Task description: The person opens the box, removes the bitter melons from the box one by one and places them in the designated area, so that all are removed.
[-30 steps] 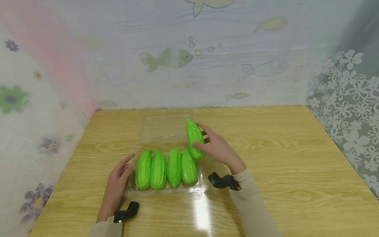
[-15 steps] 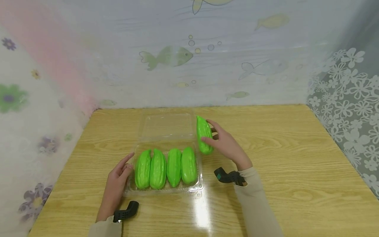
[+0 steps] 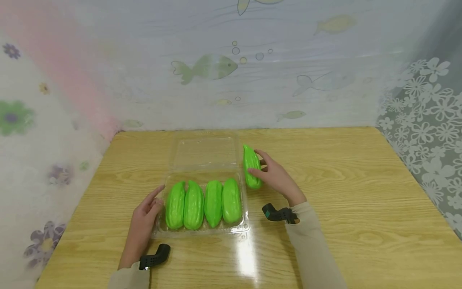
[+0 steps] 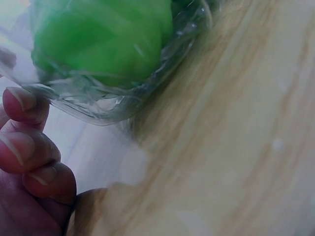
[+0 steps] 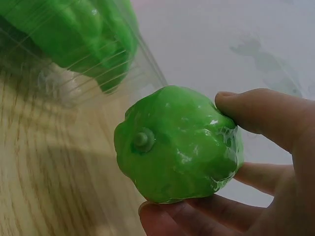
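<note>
Since the frame from one second ago, the right hand (image 3: 273,176) has carried its green gourd (image 3: 251,162) off the four packed ones, rightward past the container's edge. Near: beige sleeves (image 3: 314,249) with a black wrist device (image 3: 155,257) on each arm. Left hand (image 3: 143,216) touches the left rim of the clear container (image 3: 216,231), fingertips at the plastic; cannot tell whether they pinch it. Four gourds (image 3: 175,206) lie side by side inside, stems roughly pointing away from the person; the leftmost is closest to the left hand. Farther out, the right hand grips the fifth gourd, thumb on one side, fingers on the other; the right wrist view shows a small knob on its end. It sits just right of the open lid (image 3: 205,152), well apart from the left hand. Cannot tell whether it touches the wood-grain table (image 3: 346,180). Beyond: wall with fish drawings (image 3: 214,67).
</note>
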### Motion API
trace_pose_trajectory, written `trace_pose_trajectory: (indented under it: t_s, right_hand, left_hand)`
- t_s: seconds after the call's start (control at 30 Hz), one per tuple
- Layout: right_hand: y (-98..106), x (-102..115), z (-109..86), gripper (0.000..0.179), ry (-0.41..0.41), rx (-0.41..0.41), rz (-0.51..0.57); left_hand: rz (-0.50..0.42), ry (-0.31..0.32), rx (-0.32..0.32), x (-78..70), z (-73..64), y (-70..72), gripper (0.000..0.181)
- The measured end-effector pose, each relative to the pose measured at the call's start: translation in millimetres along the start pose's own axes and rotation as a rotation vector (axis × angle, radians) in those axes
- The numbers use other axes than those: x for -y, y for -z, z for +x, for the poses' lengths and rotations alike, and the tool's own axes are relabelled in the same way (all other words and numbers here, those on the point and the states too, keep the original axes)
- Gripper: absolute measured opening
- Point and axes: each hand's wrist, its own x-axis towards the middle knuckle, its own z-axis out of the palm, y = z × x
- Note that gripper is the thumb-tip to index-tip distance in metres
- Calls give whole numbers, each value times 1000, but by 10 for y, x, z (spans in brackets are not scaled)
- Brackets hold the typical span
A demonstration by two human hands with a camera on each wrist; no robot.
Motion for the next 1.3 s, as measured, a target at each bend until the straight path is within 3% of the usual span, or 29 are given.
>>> trace_pose_trajectory:
  t_s: [0.57,1.3]
  right_hand:
    - [-129,-233,113,73,-58,30,34]
    - [-210,-202,145,67,-96,-15,-23]
  left_hand:
    - [28,-24,3,22,21,-20,38]
    - [2,-36,9,55,62,-20,37]
